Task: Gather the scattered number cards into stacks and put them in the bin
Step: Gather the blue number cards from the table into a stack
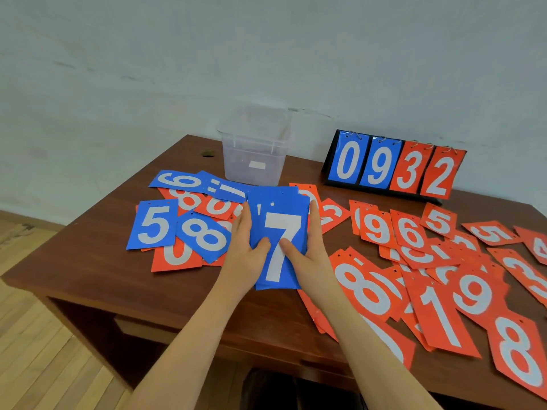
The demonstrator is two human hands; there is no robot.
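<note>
Here, largest to smallest:
Desk (97, 250): brown wood, strewn with number cards; a scoreboard stand (393, 167) showing 0 9 3 2 sits at the far right.
Red spread (438, 279): the biggest mess, loose overlapping cards filling the right half, some reaching the near edge.
Bin (254, 155): clear plastic, upright at the far side, just beyond the hands; whether it already holds cards I cannot tell.
Blue stack (279, 232): several cards, a 7 on top, upper edges uneven, lying over red cards.
Loose blues (154, 224): a 5, an 8, a 6 and another to the left, mixed over reds.
Left hand (244, 247): pressed flat against the stack's left edge, thumb on top.
Right hand (310, 250): pressed against the right edge, thumb on the 7.
Risk: the stack looks unsquared, so lifting now could let lower cards slide out, or drag a red card along underneath.
</note>
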